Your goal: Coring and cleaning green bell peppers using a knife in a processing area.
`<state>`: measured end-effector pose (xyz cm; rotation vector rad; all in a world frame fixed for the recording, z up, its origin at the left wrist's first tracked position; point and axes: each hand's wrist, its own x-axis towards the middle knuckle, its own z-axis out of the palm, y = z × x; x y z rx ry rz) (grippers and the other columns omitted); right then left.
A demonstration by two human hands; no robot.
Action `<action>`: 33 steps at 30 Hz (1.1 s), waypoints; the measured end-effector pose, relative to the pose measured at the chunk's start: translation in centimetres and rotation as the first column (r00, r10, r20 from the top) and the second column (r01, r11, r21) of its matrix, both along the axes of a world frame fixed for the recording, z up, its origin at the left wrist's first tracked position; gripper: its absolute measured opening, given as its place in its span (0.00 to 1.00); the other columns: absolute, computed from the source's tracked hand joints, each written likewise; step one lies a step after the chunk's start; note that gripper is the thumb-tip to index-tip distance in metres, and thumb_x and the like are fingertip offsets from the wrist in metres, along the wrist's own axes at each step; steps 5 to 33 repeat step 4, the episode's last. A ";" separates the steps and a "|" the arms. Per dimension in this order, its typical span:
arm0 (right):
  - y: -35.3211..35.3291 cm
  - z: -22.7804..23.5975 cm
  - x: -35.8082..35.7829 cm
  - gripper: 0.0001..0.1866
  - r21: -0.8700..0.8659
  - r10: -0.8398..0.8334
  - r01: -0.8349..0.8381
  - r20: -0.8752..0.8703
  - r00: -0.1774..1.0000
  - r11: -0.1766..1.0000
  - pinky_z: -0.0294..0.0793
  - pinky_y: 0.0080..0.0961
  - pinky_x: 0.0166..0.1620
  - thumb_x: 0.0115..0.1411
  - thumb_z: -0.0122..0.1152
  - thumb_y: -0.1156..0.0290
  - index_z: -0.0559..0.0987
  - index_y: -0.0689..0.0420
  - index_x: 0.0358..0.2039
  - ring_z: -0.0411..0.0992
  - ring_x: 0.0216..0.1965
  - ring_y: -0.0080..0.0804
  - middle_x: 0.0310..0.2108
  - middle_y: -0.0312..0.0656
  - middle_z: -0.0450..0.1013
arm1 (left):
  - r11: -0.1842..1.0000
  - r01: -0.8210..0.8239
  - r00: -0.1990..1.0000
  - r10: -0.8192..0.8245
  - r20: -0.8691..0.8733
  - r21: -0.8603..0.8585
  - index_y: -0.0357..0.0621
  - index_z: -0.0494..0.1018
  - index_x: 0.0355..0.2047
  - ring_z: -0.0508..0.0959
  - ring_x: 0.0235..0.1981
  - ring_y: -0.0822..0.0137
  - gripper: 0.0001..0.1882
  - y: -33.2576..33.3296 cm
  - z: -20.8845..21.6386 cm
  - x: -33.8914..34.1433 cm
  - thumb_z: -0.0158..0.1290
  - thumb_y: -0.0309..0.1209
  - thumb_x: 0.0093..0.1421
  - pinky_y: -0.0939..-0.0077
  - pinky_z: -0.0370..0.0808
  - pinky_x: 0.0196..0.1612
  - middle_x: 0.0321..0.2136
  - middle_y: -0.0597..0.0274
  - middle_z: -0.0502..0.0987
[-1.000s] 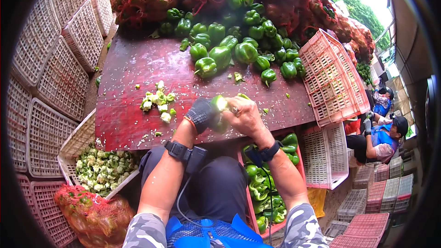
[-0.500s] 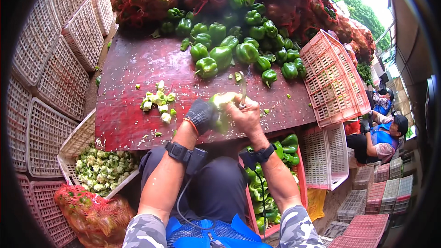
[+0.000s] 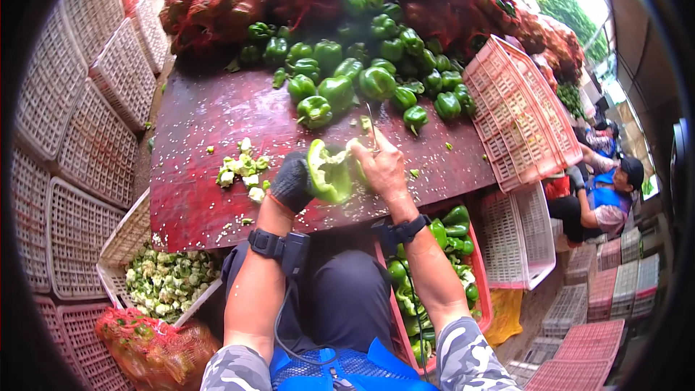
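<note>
My left hand [image 3: 292,182], in a dark glove, grips a cut green bell pepper [image 3: 329,175] whose pale hollow inside faces my right hand. My bare right hand [image 3: 384,170] is closed round a small knife [image 3: 371,117], its thin blade pointing away from me. The right fingertips are close beside the pepper's cut edge; some green blurs under them. Both hands are above a red, seed-strewn table [image 3: 195,123]. Whole green peppers [image 3: 376,83] are heaped at its far side. Trimmed pepper cores [image 3: 242,170] lie to the left of my gloved hand.
A crate of cores [image 3: 116,264] stands at the lower left beside a red mesh sack [image 3: 156,347]. By my right leg is a red crate [image 3: 483,297] of cut peppers. A pink crate [image 3: 517,119] leans at the table's right. Stacked crates [image 3: 94,130] line the left; people sit far right.
My hands have moved slightly apart, and the pepper has opened to show its hollow inside. The knife has tilted, and the whole view has shifted a little.
</note>
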<state>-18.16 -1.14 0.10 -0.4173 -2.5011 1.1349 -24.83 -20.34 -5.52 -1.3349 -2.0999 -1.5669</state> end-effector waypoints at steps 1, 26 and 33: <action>0.4 -0.7 1.1 0.30 -0.085 0.042 -0.057 -0.161 0.986 0.995 0.79 0.37 0.40 0.64 0.64 0.55 0.75 0.66 0.57 0.82 0.35 0.43 0.38 0.57 0.81 | 0.999 0.007 1.000 -0.009 -0.025 -0.043 0.42 0.77 0.49 0.82 0.31 0.54 0.19 0.5 1.1 0.7 0.60 0.31 0.56 0.63 0.78 0.35 0.32 0.54 0.81; 1.3 -2.4 3.9 0.33 -0.541 0.190 -0.176 -0.031 0.981 0.822 0.80 0.30 0.44 0.67 0.54 0.41 0.75 0.56 0.60 0.81 0.42 0.40 0.45 0.54 0.80 | 0.944 0.168 0.863 -0.281 0.419 0.286 0.41 0.77 0.51 0.83 0.34 0.55 0.19 2.3 1.5 2.7 0.60 0.30 0.60 0.63 0.79 0.38 0.36 0.55 0.83; 1.3 -2.4 3.9 0.33 -0.541 0.190 -0.176 -0.031 0.981 0.822 0.80 0.30 0.44 0.67 0.54 0.41 0.75 0.56 0.60 0.81 0.42 0.40 0.45 0.54 0.80 | 0.944 0.168 0.863 -0.281 0.419 0.286 0.41 0.77 0.51 0.83 0.34 0.55 0.19 2.3 1.5 2.7 0.60 0.30 0.60 0.63 0.79 0.38 0.36 0.55 0.83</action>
